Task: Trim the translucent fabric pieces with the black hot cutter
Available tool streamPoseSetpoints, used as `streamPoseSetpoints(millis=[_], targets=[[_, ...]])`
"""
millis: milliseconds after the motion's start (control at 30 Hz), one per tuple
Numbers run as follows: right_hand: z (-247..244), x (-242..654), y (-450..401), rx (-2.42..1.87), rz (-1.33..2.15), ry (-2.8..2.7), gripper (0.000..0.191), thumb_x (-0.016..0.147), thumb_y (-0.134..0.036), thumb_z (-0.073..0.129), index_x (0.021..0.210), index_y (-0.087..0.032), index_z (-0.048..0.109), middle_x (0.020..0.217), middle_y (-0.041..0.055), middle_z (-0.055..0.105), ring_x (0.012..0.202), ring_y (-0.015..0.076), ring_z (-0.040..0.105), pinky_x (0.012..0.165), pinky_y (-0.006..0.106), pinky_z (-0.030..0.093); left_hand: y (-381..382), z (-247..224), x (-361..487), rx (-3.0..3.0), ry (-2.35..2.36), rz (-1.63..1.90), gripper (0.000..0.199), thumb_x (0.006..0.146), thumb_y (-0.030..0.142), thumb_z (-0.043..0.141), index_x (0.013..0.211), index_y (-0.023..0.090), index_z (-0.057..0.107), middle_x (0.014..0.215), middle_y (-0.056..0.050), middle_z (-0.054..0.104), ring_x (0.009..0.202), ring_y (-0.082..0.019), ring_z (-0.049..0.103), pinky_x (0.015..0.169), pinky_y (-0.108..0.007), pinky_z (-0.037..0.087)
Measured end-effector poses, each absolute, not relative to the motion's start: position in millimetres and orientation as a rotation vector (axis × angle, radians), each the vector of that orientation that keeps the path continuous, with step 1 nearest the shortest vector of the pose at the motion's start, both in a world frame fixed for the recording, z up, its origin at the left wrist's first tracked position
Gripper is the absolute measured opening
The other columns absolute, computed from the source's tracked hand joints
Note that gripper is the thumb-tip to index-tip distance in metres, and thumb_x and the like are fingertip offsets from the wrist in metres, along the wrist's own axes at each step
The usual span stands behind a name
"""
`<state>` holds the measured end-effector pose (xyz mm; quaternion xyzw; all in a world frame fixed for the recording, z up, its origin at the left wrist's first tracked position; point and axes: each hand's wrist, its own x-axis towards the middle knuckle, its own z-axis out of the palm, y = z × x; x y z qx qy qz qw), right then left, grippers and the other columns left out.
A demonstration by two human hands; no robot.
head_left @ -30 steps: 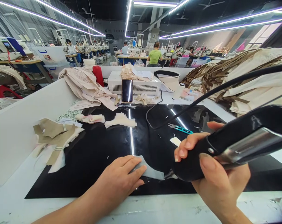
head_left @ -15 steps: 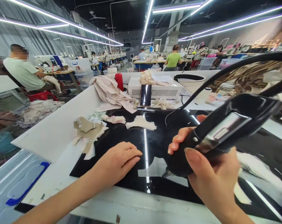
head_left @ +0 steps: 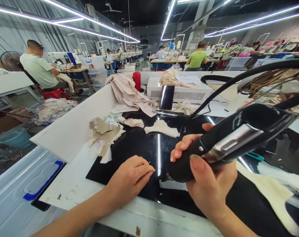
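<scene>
My right hand (head_left: 213,187) grips a black handheld power tool (head_left: 255,123) with a silver lever and a thick cable. The tool's nose points down and left, low over a pale, thin cut piece (head_left: 173,185) on the glossy black board (head_left: 129,140); whether it touches cannot be made out. Just left of it, my left hand (head_left: 132,176) is low over the board, thumb and fingers pressed together. A tiny light bit shows by its fingertips, too small to name. Farther back lies a stack of cream fabric pieces (head_left: 161,127).
Tied beige and white pieces (head_left: 106,131) lie at left. Behind stand a phone (head_left: 167,97), a white vented box (head_left: 184,93), draped pink-beige fabric (head_left: 128,90) and a red thread cone (head_left: 136,81). Cream fabric (head_left: 270,186) lies at right. A white panel (head_left: 72,131) borders the left side. People sit farther off.
The view has swung left, so the scene sits farther right. The tool's nose has shifted left over the pale piece, toward my left hand. My left fingers look drawn closer together.
</scene>
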<state>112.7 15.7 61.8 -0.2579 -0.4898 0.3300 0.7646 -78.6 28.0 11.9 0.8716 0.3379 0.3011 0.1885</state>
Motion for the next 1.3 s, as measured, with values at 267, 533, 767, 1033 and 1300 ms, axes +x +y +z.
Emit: streamPoseSetpoints(millis=[267,533,767,1033,1300], targets=[[62,112,17,-0.581,0.707,-1.064,0.045,0.092,-0.032,0.082,0.131,-0.03,0.059,0.088,-0.0028,0.068,0.067,0.0152,0.066,0.059,0.033,0.059,24,12,-76,2.469,0.947,0.83,0.019,0.107,0.016,0.055,0.11,0.02,0.074,0.1,-0.003,0.07,0.092,-0.018,0.064,0.084,-0.031,0.05],[66,112,13,-0.606,0.721,-1.043,0.048,0.09,-0.034,0.083,0.132,-0.029,0.06,0.087,-0.0018,0.067,0.067,0.0162,0.066,0.057,0.033,0.059,24,12,-75,2.486,0.937,0.84,0.018,0.107,0.017,0.056,0.109,0.019,0.074,0.1,-0.003,0.07,0.092,-0.018,0.064,0.085,-0.031,0.05],[64,110,6,-0.588,0.723,-1.072,0.046,0.092,-0.03,0.08,0.133,-0.029,0.059,0.087,-0.0012,0.067,0.066,0.0169,0.066,0.056,0.034,0.061,25,10,-75,2.492,0.942,0.821,0.02,0.108,0.019,0.054,0.111,0.02,0.074,0.101,-0.004,0.071,0.093,-0.018,0.064,0.084,-0.032,0.052],[70,120,6,-0.595,0.717,-1.075,0.047,0.09,-0.033,0.083,0.132,-0.031,0.062,0.088,-0.0014,0.068,0.068,0.0169,0.066,0.057,0.033,0.059,27,12,-75,2.611,0.763,0.734,0.023,0.104,0.019,0.062,0.125,0.022,0.071,0.119,-0.006,0.073,0.112,-0.021,0.066,0.103,-0.038,0.052],[86,151,6,-0.676,0.621,-0.96,0.05,0.077,-0.037,0.093,0.121,-0.031,0.068,0.081,-0.0034,0.07,0.065,0.0176,0.064,0.053,0.03,0.059,22,14,-70,2.742,0.556,0.681,0.018,0.105,0.023,0.06,0.117,0.02,0.074,0.12,-0.007,0.071,0.112,-0.023,0.066,0.111,-0.04,0.051]])
